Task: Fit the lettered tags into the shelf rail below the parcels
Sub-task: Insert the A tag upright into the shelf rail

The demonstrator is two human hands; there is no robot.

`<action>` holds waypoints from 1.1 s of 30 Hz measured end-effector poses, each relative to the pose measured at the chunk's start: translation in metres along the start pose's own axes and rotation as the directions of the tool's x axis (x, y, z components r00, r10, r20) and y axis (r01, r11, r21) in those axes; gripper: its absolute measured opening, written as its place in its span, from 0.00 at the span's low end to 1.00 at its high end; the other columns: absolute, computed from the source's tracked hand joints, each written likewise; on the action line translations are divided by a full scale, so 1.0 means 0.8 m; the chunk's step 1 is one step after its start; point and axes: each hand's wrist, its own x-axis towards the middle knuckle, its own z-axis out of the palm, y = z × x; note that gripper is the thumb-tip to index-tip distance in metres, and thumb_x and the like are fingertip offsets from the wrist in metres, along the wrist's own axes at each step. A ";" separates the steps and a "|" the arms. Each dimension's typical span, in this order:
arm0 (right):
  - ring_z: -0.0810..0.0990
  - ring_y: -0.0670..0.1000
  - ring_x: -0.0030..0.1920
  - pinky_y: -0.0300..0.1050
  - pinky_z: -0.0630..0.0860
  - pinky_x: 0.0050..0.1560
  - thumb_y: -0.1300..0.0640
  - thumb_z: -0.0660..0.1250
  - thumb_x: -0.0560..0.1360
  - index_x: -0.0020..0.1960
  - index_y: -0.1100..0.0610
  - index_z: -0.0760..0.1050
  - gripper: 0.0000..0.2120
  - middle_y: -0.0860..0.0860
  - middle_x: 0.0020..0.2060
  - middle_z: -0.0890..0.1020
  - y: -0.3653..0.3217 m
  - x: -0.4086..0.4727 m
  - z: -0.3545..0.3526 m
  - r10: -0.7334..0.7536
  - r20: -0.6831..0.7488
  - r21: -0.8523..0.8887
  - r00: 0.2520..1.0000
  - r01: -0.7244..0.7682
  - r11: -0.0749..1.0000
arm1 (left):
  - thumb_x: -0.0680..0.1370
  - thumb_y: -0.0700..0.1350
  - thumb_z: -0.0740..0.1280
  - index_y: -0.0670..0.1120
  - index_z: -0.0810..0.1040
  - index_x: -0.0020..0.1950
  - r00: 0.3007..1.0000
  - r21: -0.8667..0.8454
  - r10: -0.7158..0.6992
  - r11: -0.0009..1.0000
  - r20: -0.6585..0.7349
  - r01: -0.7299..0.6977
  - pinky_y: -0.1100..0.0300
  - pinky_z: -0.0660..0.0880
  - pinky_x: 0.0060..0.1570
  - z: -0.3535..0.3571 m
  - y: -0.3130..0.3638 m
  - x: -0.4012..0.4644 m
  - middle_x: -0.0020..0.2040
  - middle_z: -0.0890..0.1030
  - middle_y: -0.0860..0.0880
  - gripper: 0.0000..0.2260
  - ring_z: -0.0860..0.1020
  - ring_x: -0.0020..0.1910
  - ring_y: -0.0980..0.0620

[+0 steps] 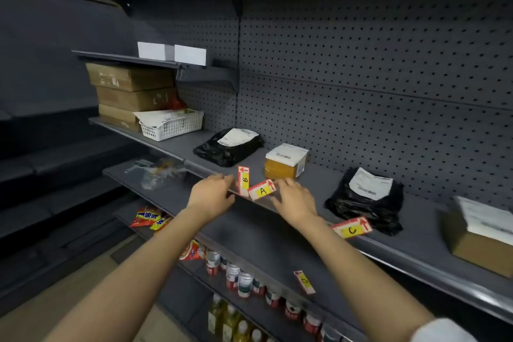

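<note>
Tag A [262, 189], red with a yellow label, sits tilted at the shelf rail [433, 275], pinched at its right end by my right hand [294, 203]. Tag B [243, 180] stands upright just left of it, with the fingertips of my left hand [212, 196] at its left edge on the rail. Further right, tag C [352, 228] leans at the rail, below a black bag parcel [366, 200]. Tag D [304, 282] lies on the shelf below. Behind the tags on the shelf are another black bag [227, 147] and a small yellow box [286, 161].
A cardboard box [480, 239] sits at the far right of the shelf. Left are a white basket [172, 123] and stacked cartons [130, 91]. Clear plastic wrap [158, 172] lies on the lower shelf; cans and bottles [244, 280] fill the shelves beneath.
</note>
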 end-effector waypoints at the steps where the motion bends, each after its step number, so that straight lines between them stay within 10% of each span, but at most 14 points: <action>1: 0.74 0.54 0.60 0.51 0.73 0.58 0.51 0.63 0.76 0.65 0.55 0.68 0.19 0.54 0.61 0.75 0.000 0.010 0.006 0.017 -0.001 0.006 1.000 -0.017 1.000 | 0.74 0.49 0.64 0.47 0.71 0.57 1.000 -0.005 -0.007 1.000 0.010 0.007 0.51 0.75 0.48 0.004 -0.008 0.005 0.55 0.78 0.45 0.13 0.75 0.56 0.44; 9: 0.81 0.54 0.50 0.50 0.79 0.48 0.52 0.65 0.76 0.53 0.52 0.76 0.08 0.52 0.50 0.83 -0.004 0.075 0.042 0.250 -0.038 0.270 0.968 -0.231 0.935 | 0.74 0.47 0.65 0.47 0.72 0.60 0.999 -0.003 0.007 1.000 0.042 -0.007 0.50 0.74 0.53 0.053 -0.093 0.056 0.58 0.76 0.45 0.15 0.74 0.58 0.44; 15: 0.77 0.49 0.42 0.46 0.71 0.40 0.52 0.64 0.75 0.46 0.50 0.74 0.02 0.45 0.42 0.77 -0.042 0.145 -0.005 0.245 -0.379 0.475 0.893 -0.040 0.879 | 0.72 0.43 0.67 0.45 0.74 0.57 0.987 -0.011 0.161 0.987 0.019 -0.160 0.50 0.73 0.50 0.068 -0.150 0.109 0.54 0.77 0.43 0.14 0.74 0.54 0.41; 20: 0.77 0.51 0.42 0.47 0.71 0.46 0.51 0.63 0.76 0.48 0.52 0.75 0.05 0.48 0.44 0.79 -0.102 0.183 0.019 0.094 -0.316 0.319 0.944 0.012 0.948 | 0.69 0.44 0.71 0.46 0.74 0.55 0.962 -0.020 0.273 0.962 0.018 -0.272 0.51 0.70 0.54 0.085 -0.182 0.141 0.54 0.76 0.45 0.17 0.73 0.55 0.43; 33: 0.79 0.53 0.45 0.53 0.77 0.48 0.50 0.63 0.76 0.50 0.49 0.74 0.05 0.47 0.46 0.79 -0.125 0.201 0.092 0.243 -0.257 0.325 0.935 -0.154 0.933 | 0.67 0.43 0.74 0.47 0.71 0.49 0.945 -0.198 0.311 0.925 -0.101 -0.325 0.56 0.66 0.49 0.124 -0.214 0.161 0.50 0.74 0.48 0.15 0.71 0.50 0.48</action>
